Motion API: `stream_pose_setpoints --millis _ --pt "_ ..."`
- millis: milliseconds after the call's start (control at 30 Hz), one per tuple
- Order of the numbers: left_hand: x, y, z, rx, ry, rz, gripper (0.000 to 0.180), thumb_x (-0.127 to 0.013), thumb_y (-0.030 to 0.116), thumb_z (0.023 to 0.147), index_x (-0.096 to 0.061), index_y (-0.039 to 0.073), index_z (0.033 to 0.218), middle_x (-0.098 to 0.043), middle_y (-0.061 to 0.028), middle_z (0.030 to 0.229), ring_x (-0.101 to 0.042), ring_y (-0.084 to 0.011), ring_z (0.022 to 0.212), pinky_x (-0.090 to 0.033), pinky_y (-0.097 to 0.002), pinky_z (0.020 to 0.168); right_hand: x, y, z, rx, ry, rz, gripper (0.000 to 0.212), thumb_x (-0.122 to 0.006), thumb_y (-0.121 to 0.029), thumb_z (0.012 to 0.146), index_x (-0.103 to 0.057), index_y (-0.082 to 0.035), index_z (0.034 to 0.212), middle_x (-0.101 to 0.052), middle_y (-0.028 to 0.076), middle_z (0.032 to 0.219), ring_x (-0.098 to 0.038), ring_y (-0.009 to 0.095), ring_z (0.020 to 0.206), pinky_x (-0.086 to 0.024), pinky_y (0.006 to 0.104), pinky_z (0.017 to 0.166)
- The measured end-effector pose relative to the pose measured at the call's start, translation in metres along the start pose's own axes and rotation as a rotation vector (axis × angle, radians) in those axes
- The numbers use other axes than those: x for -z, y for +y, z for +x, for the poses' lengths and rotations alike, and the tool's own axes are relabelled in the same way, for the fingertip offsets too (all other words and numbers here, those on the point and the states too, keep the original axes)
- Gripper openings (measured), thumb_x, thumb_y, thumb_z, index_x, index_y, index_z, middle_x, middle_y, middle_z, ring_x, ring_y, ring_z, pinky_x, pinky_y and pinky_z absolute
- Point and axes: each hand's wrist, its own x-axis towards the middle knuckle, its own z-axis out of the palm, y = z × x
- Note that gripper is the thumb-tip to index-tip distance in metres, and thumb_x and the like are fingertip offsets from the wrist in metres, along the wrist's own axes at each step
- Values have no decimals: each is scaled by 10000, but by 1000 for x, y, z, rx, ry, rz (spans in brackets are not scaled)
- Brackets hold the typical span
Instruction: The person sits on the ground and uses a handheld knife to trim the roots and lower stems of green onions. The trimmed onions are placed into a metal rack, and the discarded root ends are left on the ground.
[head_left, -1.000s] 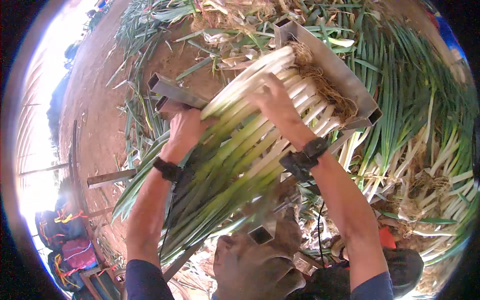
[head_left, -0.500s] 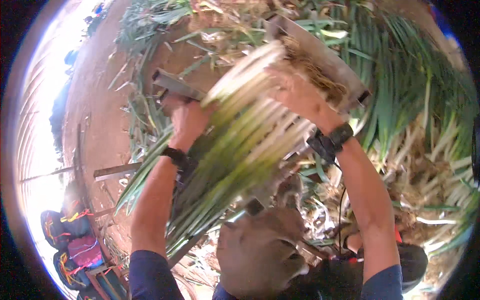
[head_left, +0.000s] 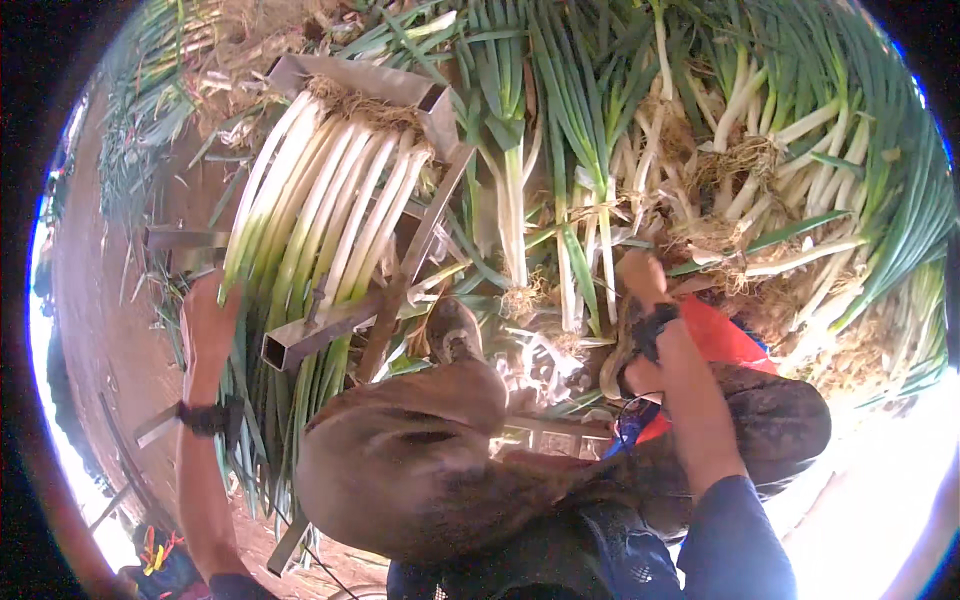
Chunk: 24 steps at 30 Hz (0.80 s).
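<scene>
A bundle of long green onions (head_left: 330,200) lies across a metal frame, roots against its upright end plate (head_left: 350,80) and green leaves hanging down toward me. My left hand (head_left: 208,310) is at the bundle's left edge, against the green part; its fingers are mostly hidden by the stalks. Off to the right, away from the bundle, my right hand (head_left: 642,278) is low beside my leg, near loose onion stalks and a red sheet (head_left: 720,335). Its fingers look curled, and whatever they hold is hidden. Both wrists wear black bands.
A square metal bar (head_left: 320,330) crosses over the bundle's leaves. More green onions (head_left: 510,190) lie in heaps ahead and to the right, with roots and peelings (head_left: 545,370) scattered below. My bent knee (head_left: 400,460) is just below the frame.
My right hand has left the bundle and moved down to the right. The bundle now rests in the frame with its roots at the end plate. The view has swung rightward.
</scene>
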Motion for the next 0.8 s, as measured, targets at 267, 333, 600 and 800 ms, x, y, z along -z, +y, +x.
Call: stream_pose_setpoints --millis 267,333,600,800 --pt "118 59 -94 168 -132 -321 272 -717 66 905 -716 0 1169 -737 -144 1134 -686 -251 1085 -499 -373 985 -22 -24 -17 -1 126 383 316 -690 -290 869 -718 -96 1118 -732 163 1011 -737 288 844 -594 405 671" --pt "146 81 -115 225 -146 -326 290 -699 30 893 -715 2 1181 -735 -123 1145 -675 -223 1103 -492 -358 994 5 -32 -9 6 190 594 261 -689 -250 917 -728 -31 1052 -724 108 841 -728 221 696 -586 355 575" --pt "169 157 -185 76 -63 -571 368 -643 171 908 -667 -55 1198 -699 -197 1194 -647 -310 1174 -472 -424 1050 -15 -141 6 -64 29 999 395 -759 -302 859 -683 45 1032 -727 183 908 -738 276 774 -561 421 646" --pt "125 183 -190 -271 -34 -392 587 -593 376 970 -549 -51 1371 -600 -288 1350 -572 -470 1264 -427 -570 1094 -50 -218 30 -48 244 553 765 -746 -358 842 -438 1 1443 -639 314 1220 -673 459 1041 -551 512 866"
